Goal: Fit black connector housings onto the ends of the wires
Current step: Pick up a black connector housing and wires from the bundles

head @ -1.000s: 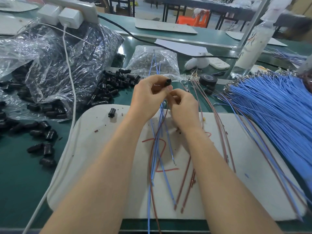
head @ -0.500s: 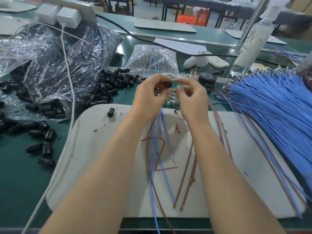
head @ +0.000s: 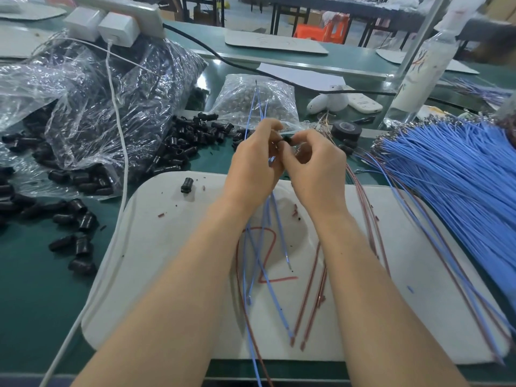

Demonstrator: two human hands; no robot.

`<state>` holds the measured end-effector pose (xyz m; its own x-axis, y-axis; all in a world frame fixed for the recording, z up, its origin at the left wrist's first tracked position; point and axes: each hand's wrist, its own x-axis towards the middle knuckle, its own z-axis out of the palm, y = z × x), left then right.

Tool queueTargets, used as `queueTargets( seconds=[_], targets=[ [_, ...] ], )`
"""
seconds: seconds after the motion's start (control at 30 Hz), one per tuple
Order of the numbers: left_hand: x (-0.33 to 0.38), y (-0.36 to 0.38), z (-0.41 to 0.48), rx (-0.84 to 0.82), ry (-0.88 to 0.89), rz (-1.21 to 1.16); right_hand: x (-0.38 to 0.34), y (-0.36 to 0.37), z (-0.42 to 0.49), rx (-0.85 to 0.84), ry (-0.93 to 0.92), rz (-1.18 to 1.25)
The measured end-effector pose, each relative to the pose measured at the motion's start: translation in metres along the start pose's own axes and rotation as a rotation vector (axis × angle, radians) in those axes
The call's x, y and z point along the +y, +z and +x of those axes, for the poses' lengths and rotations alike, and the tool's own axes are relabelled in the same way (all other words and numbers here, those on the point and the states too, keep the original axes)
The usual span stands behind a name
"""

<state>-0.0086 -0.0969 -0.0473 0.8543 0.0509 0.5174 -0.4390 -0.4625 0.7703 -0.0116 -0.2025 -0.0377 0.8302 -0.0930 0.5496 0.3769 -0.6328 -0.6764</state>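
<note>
My left hand (head: 255, 160) and my right hand (head: 317, 163) meet above the far edge of the white mat (head: 167, 261). Between their fingertips sits a small black connector housing (head: 285, 141). My left hand also grips a bunch of thin blue wires (head: 255, 107) that stick up past it and trail down over the mat. My right hand's fingers pinch at the housing; the wire end there is hidden by the fingers. Loose black housings (head: 192, 135) lie in a heap on the left.
A big clear bag of housings (head: 106, 107), a small bag of metal parts (head: 257, 99), a thick sheaf of blue wires (head: 460, 185) on the right, brown wires (head: 310, 291) on the mat, a black tape roll (head: 346, 129), a power strip with white cable (head: 120, 113).
My hands have closed together; the right hand's fingertips now meet the housing that my left hand held up alone a second ago. The wires have swayed slightly.
</note>
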Motion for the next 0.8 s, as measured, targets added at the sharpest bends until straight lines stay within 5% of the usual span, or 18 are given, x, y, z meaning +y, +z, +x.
queueTargets(
  seconds=[0.23, 0.47, 0.63, 0.8],
  targets=[
    [-0.0004, 0.0058, -0.002, -0.004, -0.113, 0.287, 0.0003, 0.0036, -0.0008, 0.053, -0.024, -0.104],
    [-0.0053, 0.0042, 0.0013, 0.023, -0.105, 0.27, -0.0002, 0.0061, -0.0009, -0.078, 0.004, 0.031],
    [-0.0064, 0.0065, 0.0006, -0.014, -0.141, 0.0, 0.0004, 0.0037, -0.0008, -0.047, 0.003, 0.072],
    [-0.0082, 0.004, 0.0008, 0.068, -0.062, 0.166, -0.0017, 0.0036, -0.0007, -0.094, -0.006, 0.095]
  ],
)
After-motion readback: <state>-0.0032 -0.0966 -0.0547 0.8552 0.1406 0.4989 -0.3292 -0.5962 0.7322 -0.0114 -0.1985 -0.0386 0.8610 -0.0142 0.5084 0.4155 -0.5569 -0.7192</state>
